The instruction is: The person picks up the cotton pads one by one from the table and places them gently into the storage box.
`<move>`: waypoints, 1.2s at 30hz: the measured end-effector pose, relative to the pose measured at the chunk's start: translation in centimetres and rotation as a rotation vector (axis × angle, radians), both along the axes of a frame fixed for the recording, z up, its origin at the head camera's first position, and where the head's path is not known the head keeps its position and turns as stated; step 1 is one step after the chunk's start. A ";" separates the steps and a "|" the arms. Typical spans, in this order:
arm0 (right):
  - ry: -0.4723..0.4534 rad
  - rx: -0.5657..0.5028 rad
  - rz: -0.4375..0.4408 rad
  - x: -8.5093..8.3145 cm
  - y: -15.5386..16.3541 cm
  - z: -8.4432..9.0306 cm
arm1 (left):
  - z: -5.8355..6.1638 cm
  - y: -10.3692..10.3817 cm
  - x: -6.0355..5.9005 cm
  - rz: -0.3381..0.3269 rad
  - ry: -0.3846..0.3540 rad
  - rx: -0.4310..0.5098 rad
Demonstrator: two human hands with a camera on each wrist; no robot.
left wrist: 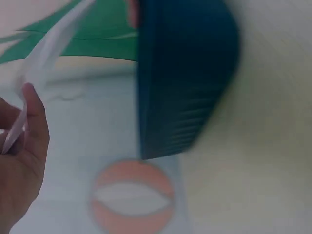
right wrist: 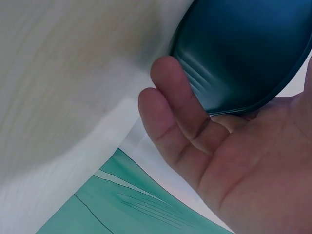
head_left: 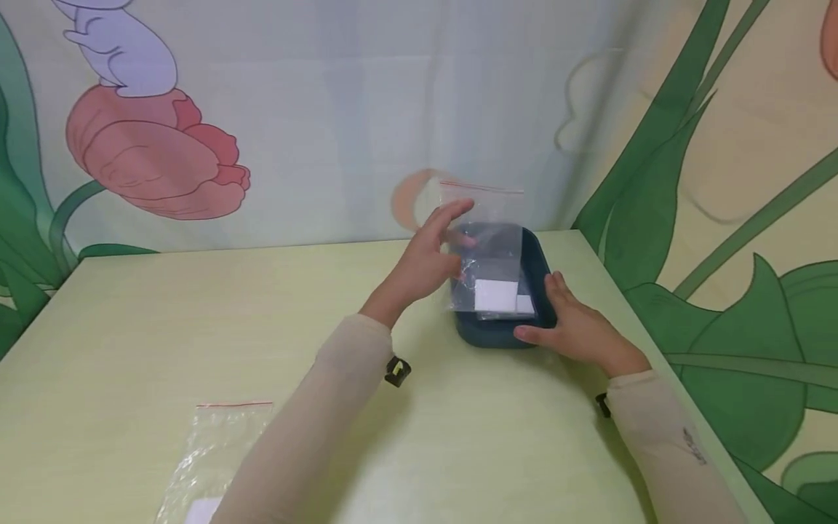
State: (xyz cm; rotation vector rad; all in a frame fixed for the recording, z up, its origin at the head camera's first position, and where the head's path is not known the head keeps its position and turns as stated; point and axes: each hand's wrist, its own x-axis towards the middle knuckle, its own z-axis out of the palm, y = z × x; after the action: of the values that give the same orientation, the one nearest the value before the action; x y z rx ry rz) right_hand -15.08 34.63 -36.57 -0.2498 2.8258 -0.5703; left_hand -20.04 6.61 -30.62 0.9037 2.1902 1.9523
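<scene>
My left hand (head_left: pixel 427 258) pinches the left side of a clear zip bag (head_left: pixel 491 218) with a red line along its top. The bag hangs upright over a dark blue plastic box (head_left: pixel 507 336), and a white rectangle (head_left: pixel 495 295) shows at its lower end. Film between thumb and fingers also appears in the left wrist view, where the box (left wrist: pixel 185 78) is blurred. My right hand (head_left: pixel 585 327) holds the box's near right corner, thumb along the front, fingers along the right wall. In the right wrist view, two fingertips (right wrist: pixel 168 70) lie beside the box wall (right wrist: pixel 234 63).
Another clear zip bag (head_left: pixel 219 444) lies at the table's near left, partly hidden behind my left sleeve. The pale table (head_left: pixel 164 327) ends at a printed curtain (head_left: pixel 314 145) behind and on the right. Inside the box, another small white piece (head_left: pixel 525 304) shows.
</scene>
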 end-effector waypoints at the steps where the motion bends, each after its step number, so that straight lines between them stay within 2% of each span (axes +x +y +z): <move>1: 0.000 -0.003 0.001 0.1 -0.1 -0.1 | -0.7 0.5 -0.7 0.020 -0.032 0.001; 3: 0.002 -0.010 0.006 0.2 -0.3 -0.4 | -2.0 1.3 -1.7 0.048 -0.077 -0.017; 5: 0.002 -0.016 0.010 0.4 -0.7 -0.5 | -2.6 1.9 -2.1 0.056 -0.096 -0.047; 10: -0.002 -0.018 0.013 0.9 -1.6 -0.1 | -2.2 2.6 -2.0 0.031 -0.134 -0.034; 11: -0.002 -0.019 0.016 1.0 -1.8 0.0 | -2.1 2.8 -2.1 0.036 -0.129 -0.055; 13: -0.004 -0.015 0.020 1.1 -1.9 0.4 | -2.2 3.2 -2.4 0.054 -0.094 -0.183; 17: -0.004 -0.005 0.023 1.2 -2.0 0.8 | -3.3 4.1 -3.3 0.071 0.053 -0.564; 18: -0.004 -0.004 0.023 1.2 -2.0 0.8 | -3.5 4.2 -3.4 0.068 0.077 -0.632; 20: -0.003 -0.007 0.025 1.2 -2.1 0.9 | -4.0 4.5 -3.5 0.070 0.097 -0.697; 27: -0.007 -0.006 0.024 1.4 -2.3 0.7 | -4.7 4.9 -3.5 0.095 0.089 -0.795; 32: -0.008 -0.007 0.026 1.5 -2.5 0.6 | -4.9 5.0 -3.6 0.090 0.128 -0.789; 36: -0.007 -0.008 0.028 1.5 -2.6 0.7 | -5.1 5.2 -3.6 0.093 0.117 -0.774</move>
State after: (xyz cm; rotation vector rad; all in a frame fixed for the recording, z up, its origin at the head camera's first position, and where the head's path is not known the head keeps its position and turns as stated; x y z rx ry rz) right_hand -13.58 32.06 -35.90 -0.2882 2.8092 -0.5749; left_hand -23.68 11.78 -35.77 0.7859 2.7408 0.9088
